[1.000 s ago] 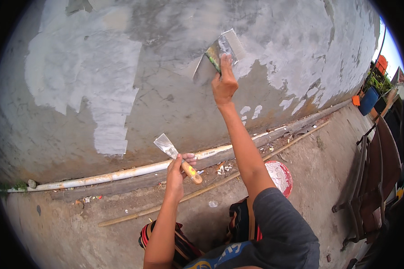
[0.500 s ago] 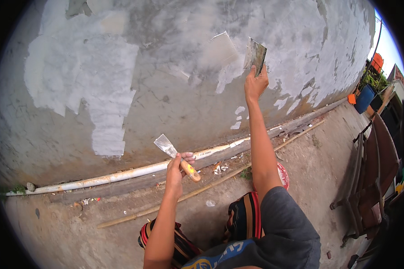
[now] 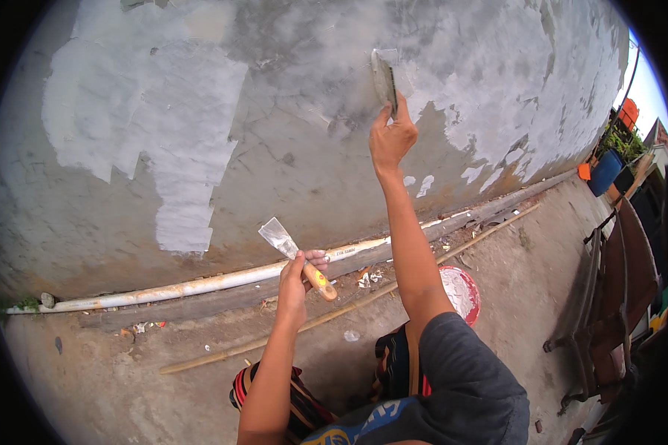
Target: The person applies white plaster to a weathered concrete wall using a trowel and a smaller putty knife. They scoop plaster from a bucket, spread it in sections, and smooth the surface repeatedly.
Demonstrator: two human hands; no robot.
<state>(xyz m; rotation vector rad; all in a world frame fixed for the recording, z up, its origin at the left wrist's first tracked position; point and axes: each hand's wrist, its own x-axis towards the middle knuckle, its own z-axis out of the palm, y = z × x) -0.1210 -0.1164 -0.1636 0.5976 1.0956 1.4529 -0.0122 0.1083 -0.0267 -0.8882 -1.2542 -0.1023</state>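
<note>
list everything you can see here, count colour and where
wall: one, grey with pale patches, across the top
trowel: one, grey blade, pressed to the wall in the right hand
putty knife: one, metal blade with orange handle, in the left hand
pipe: one, white, along the foot of the wall
stick: one, tan, lying on the ground by the pipe
bucket: one, red rim, white inside, behind the right arm
barrel: one, blue, far right
ground: grey concrete, bottom
left hand: one, centre, gripping the putty knife
right hand: one, raised, gripping the trowel
</note>
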